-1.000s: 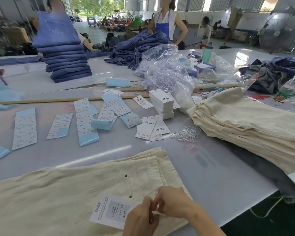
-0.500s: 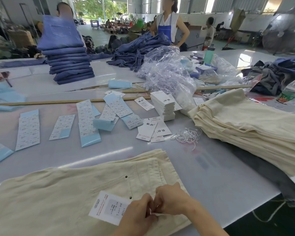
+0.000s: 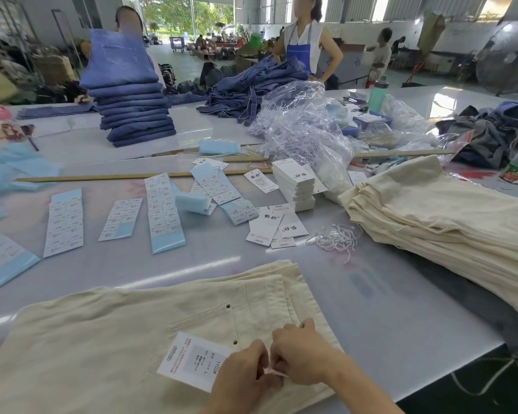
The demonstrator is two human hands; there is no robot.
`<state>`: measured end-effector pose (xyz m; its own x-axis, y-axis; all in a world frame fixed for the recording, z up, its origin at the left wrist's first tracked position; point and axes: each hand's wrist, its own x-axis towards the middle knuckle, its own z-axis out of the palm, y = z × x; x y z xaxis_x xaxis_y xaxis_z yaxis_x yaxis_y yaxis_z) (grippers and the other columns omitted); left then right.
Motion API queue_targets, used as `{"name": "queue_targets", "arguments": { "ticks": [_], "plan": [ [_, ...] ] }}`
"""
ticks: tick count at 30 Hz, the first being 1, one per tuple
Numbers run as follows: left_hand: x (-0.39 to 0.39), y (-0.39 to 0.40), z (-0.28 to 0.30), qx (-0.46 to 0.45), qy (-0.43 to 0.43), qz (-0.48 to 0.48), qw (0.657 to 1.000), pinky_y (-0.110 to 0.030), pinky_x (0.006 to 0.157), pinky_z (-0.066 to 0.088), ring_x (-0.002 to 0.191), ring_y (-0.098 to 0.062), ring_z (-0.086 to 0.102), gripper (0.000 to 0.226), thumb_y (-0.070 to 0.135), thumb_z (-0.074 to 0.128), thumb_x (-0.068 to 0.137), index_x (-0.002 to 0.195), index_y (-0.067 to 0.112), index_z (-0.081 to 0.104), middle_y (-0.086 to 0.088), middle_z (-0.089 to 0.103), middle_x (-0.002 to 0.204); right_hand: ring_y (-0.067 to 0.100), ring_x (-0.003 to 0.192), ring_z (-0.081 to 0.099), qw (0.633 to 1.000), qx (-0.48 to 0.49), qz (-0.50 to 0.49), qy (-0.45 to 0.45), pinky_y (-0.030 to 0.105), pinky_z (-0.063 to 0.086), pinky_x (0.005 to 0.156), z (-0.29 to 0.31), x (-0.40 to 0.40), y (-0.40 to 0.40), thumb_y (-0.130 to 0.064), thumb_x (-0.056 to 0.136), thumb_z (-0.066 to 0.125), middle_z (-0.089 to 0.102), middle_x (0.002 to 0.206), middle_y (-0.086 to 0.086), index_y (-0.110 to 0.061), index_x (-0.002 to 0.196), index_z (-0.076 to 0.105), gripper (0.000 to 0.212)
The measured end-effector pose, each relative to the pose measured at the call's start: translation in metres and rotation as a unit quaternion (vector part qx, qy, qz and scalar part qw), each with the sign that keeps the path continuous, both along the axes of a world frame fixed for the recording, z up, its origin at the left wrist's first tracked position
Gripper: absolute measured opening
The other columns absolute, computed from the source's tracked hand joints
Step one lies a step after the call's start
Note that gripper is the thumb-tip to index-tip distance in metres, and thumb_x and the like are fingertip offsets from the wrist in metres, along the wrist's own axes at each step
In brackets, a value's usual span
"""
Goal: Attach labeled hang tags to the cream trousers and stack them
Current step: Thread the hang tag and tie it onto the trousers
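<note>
Working at near edge of table (image 3: 401, 309), on cream trousers (image 3: 117, 339) lying flat, waistband end toward right. Left hand (image 3: 243, 377) and right hand (image 3: 302, 357) pressing together knuckle to knuckle over waistband, fingers of both curling in and pinching something thin and pale between them, likely the tag's string; the string itself too small to make out. Hang tag (image 3: 189, 361) lying face up on the cloth just left of the hands, white card with a grey printed block and small text. Trousers looking soft, limp, light, likely draping and wrinkling if lifted by one corner; better taking at waistband with both hands. Card looking stiff and thin, easily creased; best handling by its edges. Stack of cream trousers (image 3: 446, 222) sitting well apart at right; loose white strings (image 3: 335, 239) and spare tags (image 3: 293, 186) lying between.
</note>
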<state>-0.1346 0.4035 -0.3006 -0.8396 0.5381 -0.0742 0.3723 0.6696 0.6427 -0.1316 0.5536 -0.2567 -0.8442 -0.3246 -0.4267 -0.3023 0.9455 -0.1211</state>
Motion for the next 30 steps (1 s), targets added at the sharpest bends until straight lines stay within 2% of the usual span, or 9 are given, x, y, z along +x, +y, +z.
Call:
{"name": "queue_targets", "arguments": {
  "ticks": [3,7,12,15,19,24,26,28,30],
  "plan": [
    [-0.001,-0.005,0.004,0.048,-0.042,0.012,0.998,-0.012,0.064,0.042,0.060,0.000,0.048,0.040,0.026,0.073,0.077,0.069,0.033,0.034,0.016,0.049,0.064,0.027,0.098,0.046,1.000,0.020,0.001,0.014,0.045,0.025,0.085,0.001,0.001,-0.001,-0.005,0.086,0.046,0.045,0.097,0.006,-0.017,0.096,0.062,0.022],
    [-0.006,-0.012,0.012,0.136,-0.102,0.085,0.982,-0.016,0.057,0.045,0.051,-0.001,0.053,0.032,0.009,0.081,0.068,0.064,0.024,0.052,0.008,0.057,0.058,0.017,0.087,0.043,0.996,-0.047,-0.073,0.011,0.044,0.027,0.098,0.006,-0.005,0.007,0.001,0.086,0.041,0.043,0.097,-0.005,-0.023,0.091,0.043,0.025],
    [-0.012,-0.010,0.017,0.096,-0.088,0.051,0.990,-0.010,0.057,0.039,0.050,0.005,0.050,0.030,0.011,0.079,0.070,0.066,0.027,0.055,0.012,0.053,0.057,0.018,0.102,0.052,0.990,-0.109,-0.087,-0.033,0.048,0.023,0.102,0.005,0.000,0.010,-0.007,0.088,0.053,0.050,0.097,-0.007,-0.024,0.095,0.068,0.024],
    [-0.010,-0.008,0.016,0.060,-0.055,0.010,0.997,-0.009,0.061,0.038,0.056,0.004,0.047,0.013,0.019,0.078,0.071,0.078,0.015,0.069,0.016,0.051,0.060,0.016,0.104,0.050,0.983,-0.141,-0.104,-0.058,0.047,0.025,0.103,0.004,0.004,0.011,-0.009,0.088,0.057,0.050,0.100,-0.006,-0.026,0.097,0.071,0.024],
    [-0.009,-0.004,0.014,0.023,-0.025,-0.019,0.999,-0.010,0.066,0.038,0.067,0.002,0.048,0.024,0.029,0.077,0.073,0.091,0.015,0.070,0.017,0.055,0.071,0.018,0.107,0.050,0.980,-0.147,-0.109,-0.079,0.048,0.025,0.105,0.008,0.001,0.011,-0.013,0.086,0.062,0.046,0.097,-0.010,-0.027,0.101,0.072,0.023],
    [-0.005,-0.003,0.013,-0.005,-0.002,-0.019,1.000,-0.011,0.071,0.038,0.082,-0.009,0.057,0.022,0.029,0.070,0.078,0.096,0.017,0.070,0.002,0.068,0.094,0.012,0.087,0.045,0.986,-0.132,-0.084,-0.052,0.043,0.025,0.099,0.007,0.001,0.007,-0.017,0.084,0.064,0.041,0.079,-0.015,-0.024,0.097,0.073,0.017],
    [-0.005,-0.005,0.013,-0.002,0.006,-0.016,1.000,-0.011,0.071,0.039,0.083,-0.009,0.060,0.021,0.028,0.070,0.077,0.094,0.016,0.070,0.001,0.069,0.093,0.012,0.088,0.043,0.988,-0.131,-0.077,-0.035,0.042,0.027,0.097,0.004,0.003,0.008,-0.018,0.085,0.061,0.044,0.085,-0.011,-0.024,0.095,0.073,0.016],
    [-0.005,-0.007,0.014,0.017,-0.010,-0.012,1.000,-0.011,0.069,0.041,0.072,-0.001,0.056,0.018,0.026,0.072,0.075,0.090,0.016,0.069,0.007,0.066,0.082,0.014,0.097,0.047,0.984,-0.149,-0.087,-0.035,0.043,0.025,0.098,0.002,0.004,0.011,-0.019,0.087,0.057,0.047,0.092,-0.012,-0.022,0.092,0.070,0.014],
    [-0.006,-0.008,0.014,0.053,-0.054,0.000,0.997,-0.014,0.068,0.046,0.066,0.001,0.053,0.010,0.019,0.073,0.074,0.082,0.020,0.067,0.011,0.062,0.074,0.010,0.099,0.051,0.974,-0.188,-0.122,-0.029,0.039,0.028,0.100,0.001,0.003,0.016,-0.019,0.088,0.055,0.052,0.088,-0.015,-0.020,0.090,0.066,0.012]
  ]
}}
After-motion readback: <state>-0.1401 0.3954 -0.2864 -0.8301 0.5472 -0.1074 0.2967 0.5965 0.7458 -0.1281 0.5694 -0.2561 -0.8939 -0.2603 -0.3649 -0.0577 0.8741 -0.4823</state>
